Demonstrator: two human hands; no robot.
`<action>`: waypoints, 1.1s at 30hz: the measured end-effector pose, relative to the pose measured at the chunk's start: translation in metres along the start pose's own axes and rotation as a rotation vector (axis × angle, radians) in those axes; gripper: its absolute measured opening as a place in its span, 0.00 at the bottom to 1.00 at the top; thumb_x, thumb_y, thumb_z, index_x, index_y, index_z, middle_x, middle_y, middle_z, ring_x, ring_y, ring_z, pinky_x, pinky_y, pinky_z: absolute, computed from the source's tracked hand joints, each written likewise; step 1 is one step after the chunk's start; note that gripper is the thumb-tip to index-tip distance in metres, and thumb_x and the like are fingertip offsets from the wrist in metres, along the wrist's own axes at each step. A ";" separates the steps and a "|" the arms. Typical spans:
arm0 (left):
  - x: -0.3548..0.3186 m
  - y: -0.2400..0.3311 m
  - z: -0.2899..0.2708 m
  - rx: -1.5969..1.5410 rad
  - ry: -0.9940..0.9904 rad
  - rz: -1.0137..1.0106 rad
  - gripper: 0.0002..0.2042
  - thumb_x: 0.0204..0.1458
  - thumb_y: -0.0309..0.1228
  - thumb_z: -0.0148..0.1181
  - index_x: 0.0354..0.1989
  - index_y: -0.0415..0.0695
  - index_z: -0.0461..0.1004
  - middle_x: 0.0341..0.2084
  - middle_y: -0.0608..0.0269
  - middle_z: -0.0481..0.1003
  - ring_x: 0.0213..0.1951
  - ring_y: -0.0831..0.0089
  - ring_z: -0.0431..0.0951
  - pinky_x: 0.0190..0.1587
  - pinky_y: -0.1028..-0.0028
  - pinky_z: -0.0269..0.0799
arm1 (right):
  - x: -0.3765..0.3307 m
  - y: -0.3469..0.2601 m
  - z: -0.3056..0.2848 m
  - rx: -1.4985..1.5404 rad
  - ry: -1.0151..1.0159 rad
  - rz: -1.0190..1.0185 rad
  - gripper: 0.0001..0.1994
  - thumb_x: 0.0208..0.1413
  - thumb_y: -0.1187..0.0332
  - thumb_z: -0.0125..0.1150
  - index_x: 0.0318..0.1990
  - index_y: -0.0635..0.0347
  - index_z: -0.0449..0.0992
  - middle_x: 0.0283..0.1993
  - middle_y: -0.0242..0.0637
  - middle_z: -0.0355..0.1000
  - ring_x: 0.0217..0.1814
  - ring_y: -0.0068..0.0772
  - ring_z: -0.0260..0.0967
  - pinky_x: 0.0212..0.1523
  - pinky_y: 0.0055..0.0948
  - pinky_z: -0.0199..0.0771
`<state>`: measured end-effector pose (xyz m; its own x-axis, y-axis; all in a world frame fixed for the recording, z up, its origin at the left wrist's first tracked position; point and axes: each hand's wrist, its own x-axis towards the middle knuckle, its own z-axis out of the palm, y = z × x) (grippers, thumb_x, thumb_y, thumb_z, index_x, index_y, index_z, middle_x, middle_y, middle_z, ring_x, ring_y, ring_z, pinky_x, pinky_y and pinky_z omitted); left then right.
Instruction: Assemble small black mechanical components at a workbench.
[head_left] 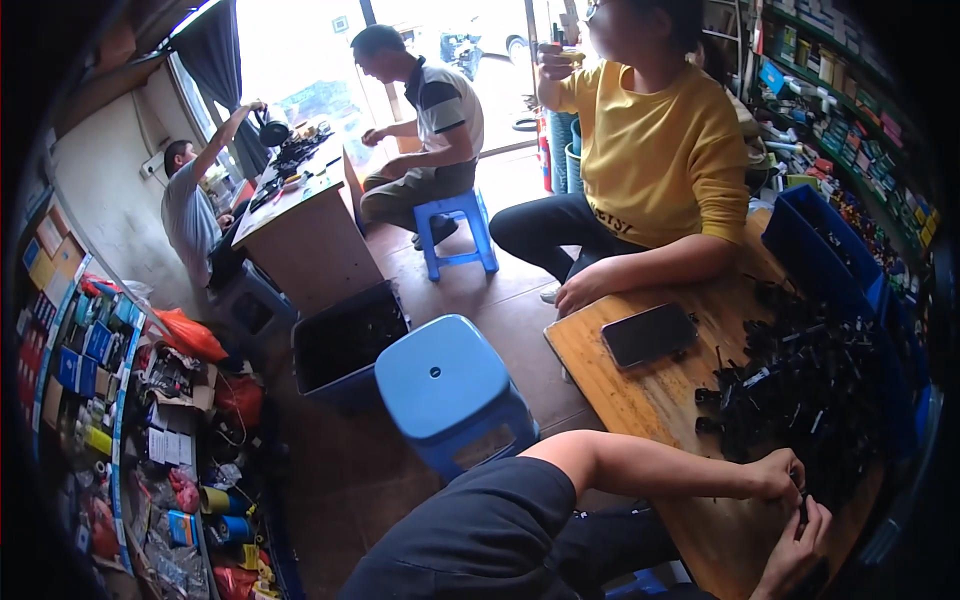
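My left hand reaches across the near edge of the wooden table, its fingers pinched together. Just below it, my right hand has its thumb and fingers closed at the same spot. Between the fingertips of both hands is a small black plastic part, mostly covered by them, so its exact kind cannot be made out. Beside and beyond my hands spreads a large heap of similar black parts. A dark smartphone lies on the table, left of the heap.
Across the table sits a person in a yellow top, forearm on its edge. Blue bins stand behind the heap. A blue stool and a dark crate are left. Two people sit by another table. Packed shelves line the sides.
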<state>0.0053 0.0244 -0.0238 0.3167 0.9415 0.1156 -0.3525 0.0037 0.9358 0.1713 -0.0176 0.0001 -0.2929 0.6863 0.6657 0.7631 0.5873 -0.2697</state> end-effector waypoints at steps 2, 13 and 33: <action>-0.002 -0.001 -0.008 -0.050 0.073 0.010 0.08 0.31 0.23 0.64 0.22 0.36 0.72 0.13 0.63 0.70 0.15 0.76 0.70 0.17 0.76 0.64 | -0.002 0.009 0.010 0.043 -0.014 -0.025 0.11 0.55 0.74 0.52 0.46 0.65 0.70 0.39 0.40 0.68 0.41 0.36 0.69 0.35 0.26 0.68; -0.017 0.013 -0.003 0.040 0.027 0.089 0.08 0.34 0.22 0.63 0.25 0.35 0.72 0.13 0.64 0.70 0.17 0.78 0.71 0.18 0.77 0.64 | -0.011 0.022 0.006 0.780 0.115 0.627 0.15 0.60 0.66 0.48 0.51 0.64 0.66 0.48 0.35 0.66 0.51 0.25 0.62 0.53 0.23 0.58; -0.024 0.032 0.014 0.823 -0.036 0.651 0.10 0.38 0.21 0.63 0.32 0.39 0.74 0.29 0.58 0.73 0.30 0.65 0.75 0.32 0.74 0.70 | 0.000 0.009 0.007 1.611 -0.201 0.715 0.04 0.56 0.69 0.54 0.34 0.59 0.71 0.31 0.24 0.68 0.36 0.15 0.63 0.40 0.18 0.62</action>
<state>-0.0012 -0.0025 0.0078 0.3114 0.6687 0.6752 0.2389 -0.7428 0.6254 0.1747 -0.0095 -0.0072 -0.3414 0.9374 0.0692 -0.4713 -0.1071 -0.8754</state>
